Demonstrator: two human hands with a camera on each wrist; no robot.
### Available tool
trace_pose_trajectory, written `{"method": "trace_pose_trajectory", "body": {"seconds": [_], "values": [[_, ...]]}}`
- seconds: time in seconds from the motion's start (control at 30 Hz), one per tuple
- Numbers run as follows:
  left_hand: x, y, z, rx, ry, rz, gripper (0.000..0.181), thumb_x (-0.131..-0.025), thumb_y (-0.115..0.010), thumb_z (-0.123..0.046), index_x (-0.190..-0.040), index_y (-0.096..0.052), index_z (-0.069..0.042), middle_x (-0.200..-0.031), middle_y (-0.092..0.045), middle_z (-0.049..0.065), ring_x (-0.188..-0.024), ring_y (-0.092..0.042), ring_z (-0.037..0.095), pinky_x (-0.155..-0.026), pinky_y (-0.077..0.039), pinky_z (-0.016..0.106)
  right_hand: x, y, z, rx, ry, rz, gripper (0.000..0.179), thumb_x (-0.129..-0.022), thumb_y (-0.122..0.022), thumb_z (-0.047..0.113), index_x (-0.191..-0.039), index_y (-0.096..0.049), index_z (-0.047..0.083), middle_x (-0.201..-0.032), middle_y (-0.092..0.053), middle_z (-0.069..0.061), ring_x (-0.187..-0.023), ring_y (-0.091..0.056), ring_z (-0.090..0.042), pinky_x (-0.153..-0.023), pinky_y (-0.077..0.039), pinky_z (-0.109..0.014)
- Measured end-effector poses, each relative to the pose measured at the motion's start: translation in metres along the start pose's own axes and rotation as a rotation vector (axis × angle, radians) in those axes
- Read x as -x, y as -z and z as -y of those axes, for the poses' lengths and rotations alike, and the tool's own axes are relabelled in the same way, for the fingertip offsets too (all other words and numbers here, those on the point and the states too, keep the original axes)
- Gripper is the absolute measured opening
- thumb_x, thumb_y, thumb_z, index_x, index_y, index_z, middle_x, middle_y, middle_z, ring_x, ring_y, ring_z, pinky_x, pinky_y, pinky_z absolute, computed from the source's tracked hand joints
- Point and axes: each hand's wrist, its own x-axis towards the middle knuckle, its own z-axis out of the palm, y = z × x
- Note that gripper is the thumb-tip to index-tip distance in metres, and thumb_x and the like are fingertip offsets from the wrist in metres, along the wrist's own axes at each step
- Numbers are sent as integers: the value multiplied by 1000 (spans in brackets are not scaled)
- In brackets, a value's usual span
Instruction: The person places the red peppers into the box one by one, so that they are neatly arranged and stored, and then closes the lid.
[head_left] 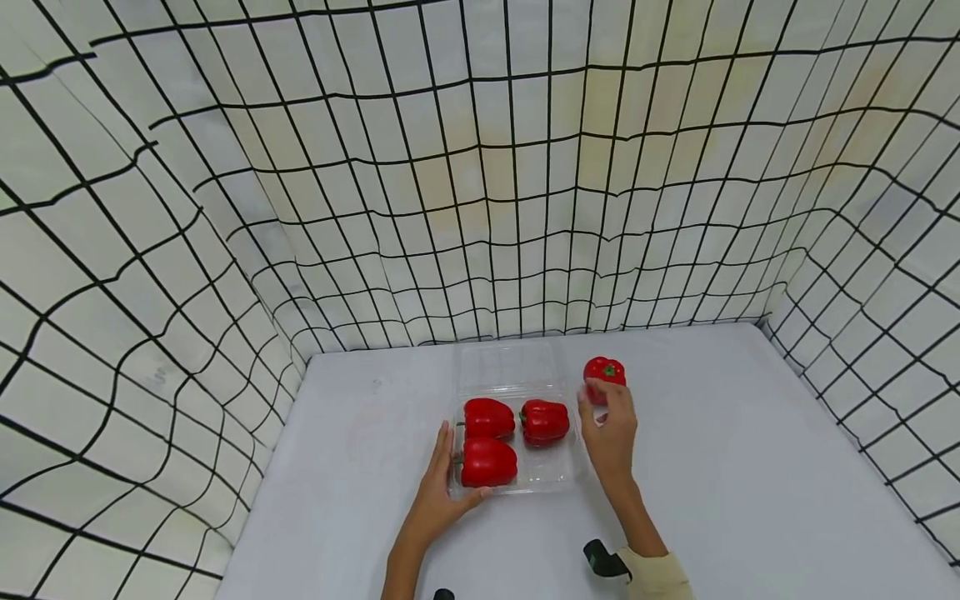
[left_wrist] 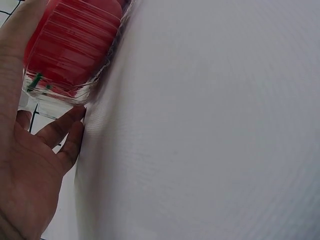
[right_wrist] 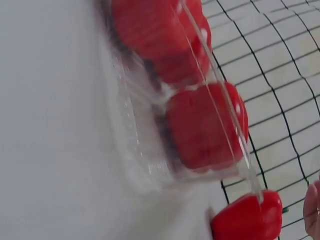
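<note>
A clear plastic clamshell box (head_left: 549,477) lies with its lid (head_left: 510,367) folded back on the far side. Inside are three red bell peppers: two at the left, a back one (head_left: 489,417) and a front one (head_left: 489,462), and one at the right (head_left: 545,422). My left hand (head_left: 435,498) rests against the box's left side, its thumb along the front edge. Beyond the box's right side sits a fourth bell pepper (head_left: 604,369), green stem end showing. My right hand (head_left: 613,437) is at its near side, partly covering it; the right wrist view shows fingers (right_wrist: 312,212) apart from that pepper (right_wrist: 252,220).
A white tabletop (head_left: 750,467) carries everything. Black wire grid (head_left: 517,200) over white sheeting stands at the back and both sides. A dark strap piece (head_left: 604,559) shows at my right wrist.
</note>
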Motion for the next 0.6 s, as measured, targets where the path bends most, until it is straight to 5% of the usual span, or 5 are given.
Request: {"method": "trace_pose_trajectory", "body": {"seconds": [0.1,0.23,0.6], "values": [[1,0,0,-2,12,3,118,-68,-80,-59,-158,-11,-25,-166,-10,-4,-152,-18,29,-106,-43,52,-7,4,-9,29,-116,-50,45,-86,-75,14,-127,-58,5,-125,-53,-17,-116,-51,-27,-79,-59,-41],[1,0,1,-3,7,-3,116,-69,-78,-59,-158,-11,-27,-165,-10,-6,-152,-19,28,-107,-41,51,-16,4,-21,53,-257,-10,64,-88,-73,23,-141,-43,4,-139,-40,-21,-132,-39,-33,-97,-52,-57],[2,0,0,-10,14,3,117,-69,-79,-59,-158,-11,-27,-165,-9,-7,-151,-20,27,-108,-40,48,-28,-8,-45,71,-443,183,89,-86,-74,28,-152,-20,3,-149,-26,-27,-137,-35,-43,-104,-44,-61]]}}
